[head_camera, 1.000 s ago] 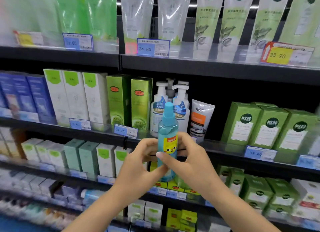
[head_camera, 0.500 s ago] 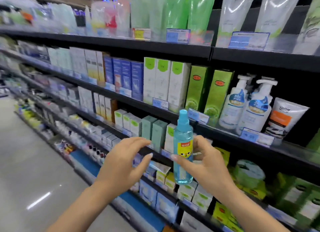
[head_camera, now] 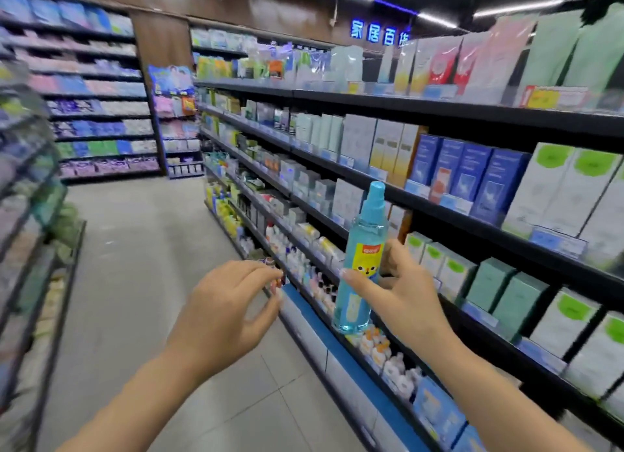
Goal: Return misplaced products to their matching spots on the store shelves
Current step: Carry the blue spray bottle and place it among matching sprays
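Right hand (head_camera: 403,291) grips yellow-labelled blue spray bottle (head_camera: 363,266).

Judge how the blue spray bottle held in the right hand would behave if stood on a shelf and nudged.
The blue spray bottle is tall and slim, so probably tips easily. It looks full of liquid, so likely fairly heavy. Round and smooth, it may roll once down. The right hand pinches it.

Left-edge shelves (head_camera: 23,181) motion-blurred, we read nothing there. Price tags (head_camera: 452,203) illegible. Spray bottle (head_camera: 363,259) label text too small. Both forearms cut off at frame bottom.
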Available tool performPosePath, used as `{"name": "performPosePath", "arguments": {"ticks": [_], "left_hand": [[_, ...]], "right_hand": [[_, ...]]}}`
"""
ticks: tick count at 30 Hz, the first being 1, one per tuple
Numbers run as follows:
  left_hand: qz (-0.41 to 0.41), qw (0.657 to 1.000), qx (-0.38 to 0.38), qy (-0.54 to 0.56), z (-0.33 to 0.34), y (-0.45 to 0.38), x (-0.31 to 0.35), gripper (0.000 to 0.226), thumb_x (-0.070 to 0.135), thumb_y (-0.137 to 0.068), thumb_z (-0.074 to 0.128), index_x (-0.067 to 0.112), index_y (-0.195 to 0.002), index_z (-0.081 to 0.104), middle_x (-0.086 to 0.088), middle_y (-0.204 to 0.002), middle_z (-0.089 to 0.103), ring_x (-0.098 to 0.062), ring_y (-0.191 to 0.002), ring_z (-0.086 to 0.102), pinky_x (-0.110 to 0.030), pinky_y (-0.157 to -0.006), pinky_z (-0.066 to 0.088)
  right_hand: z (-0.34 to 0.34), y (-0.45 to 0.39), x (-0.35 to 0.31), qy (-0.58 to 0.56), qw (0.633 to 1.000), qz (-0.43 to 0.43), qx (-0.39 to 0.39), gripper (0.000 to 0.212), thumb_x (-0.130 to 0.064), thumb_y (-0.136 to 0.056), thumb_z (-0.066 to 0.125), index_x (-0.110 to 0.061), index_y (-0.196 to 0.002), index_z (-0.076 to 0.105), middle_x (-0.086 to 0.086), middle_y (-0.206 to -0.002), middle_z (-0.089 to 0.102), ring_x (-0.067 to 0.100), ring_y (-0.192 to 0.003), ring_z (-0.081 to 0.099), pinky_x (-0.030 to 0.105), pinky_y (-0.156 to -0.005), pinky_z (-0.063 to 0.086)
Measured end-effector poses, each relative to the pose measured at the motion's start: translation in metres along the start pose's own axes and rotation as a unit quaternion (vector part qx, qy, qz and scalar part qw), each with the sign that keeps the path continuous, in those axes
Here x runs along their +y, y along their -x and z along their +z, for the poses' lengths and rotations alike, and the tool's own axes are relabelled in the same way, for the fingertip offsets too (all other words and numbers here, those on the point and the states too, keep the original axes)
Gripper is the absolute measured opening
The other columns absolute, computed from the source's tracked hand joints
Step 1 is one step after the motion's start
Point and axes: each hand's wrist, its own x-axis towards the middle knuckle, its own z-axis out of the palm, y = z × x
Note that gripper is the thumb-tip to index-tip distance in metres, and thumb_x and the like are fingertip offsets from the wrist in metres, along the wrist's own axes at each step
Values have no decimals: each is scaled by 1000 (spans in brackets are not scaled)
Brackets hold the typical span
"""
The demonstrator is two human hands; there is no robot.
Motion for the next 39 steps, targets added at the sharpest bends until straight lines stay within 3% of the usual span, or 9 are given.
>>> {"name": "performPosePath", "arguments": {"ticks": [3, 8, 12, 21, 31, 39], "left_hand": [[-37, 999, -5, -29, -22, 8, -47, 34, 41, -86, 49, 19, -103, 70, 4, -101, 68, -13, -95, 58, -32, -77, 51], [-79, 995, -13, -53, -29, 14, -119, 33, 42, -87, 49, 20, -102, 68, 3, -98, 68, -22, -90, 65, -36, -71, 55], [-105, 991, -25, -76, -12, 10, -176, 33, 43, -87, 49, 21, -103, 67, 5, -97, 67, -21, -89, 65, -35, -70, 54], [-155, 981, -56, -100, 45, -52, -316, 37, 44, -87, 50, 20, -111, 65, 6, -104, 67, -19, -94, 65, -38, -74, 55], [-189, 972, -35, -133, 67, -100, -490, 38, 43, -86, 48, 18, -108, 66, 4, -102, 68, -21, -93, 65, -36, -76, 54], [-160, 976, -27, -142, 68, -147, -678, 40, 43, -85, 48, 16, -107, 67, 1, -100, 68, -23, -91, 66, -35, -77, 54]], "right_hand": [[52, -26, -11, -16, 999, -6, -28, 37, -52, -74, 62, -31, -103, 52, -24, -94, 63, -2, -88, 62, 28, -75, 54], [119, -75, -13, -15, 998, -21, -63, 38, -56, -74, 58, -33, -103, 49, -17, -97, 64, -4, -91, 60, 23, -73, 52], [162, -122, 6, -21, 995, -29, -89, 34, -55, -75, 60, -33, -99, 50, -16, -94, 65, -1, -90, 62, 26, -75, 54], [253, -281, 45, -57, 990, -51, -118, 24, -44, -83, 64, -33, -100, 51, -25, -93, 64, -4, -88, 62, 14, -69, 50], [383, -435, 67, -77, 982, -58, -162, 31, -53, -75, 62, -36, -98, 52, -21, -96, 66, 0, -89, 64, 33, -79, 55], [512, -555, 63, -66, 988, -62, -125, 36, -52, -75, 62, -32, -104, 53, -22, -94, 66, -2, -88, 63, 29, -78, 55]]}}
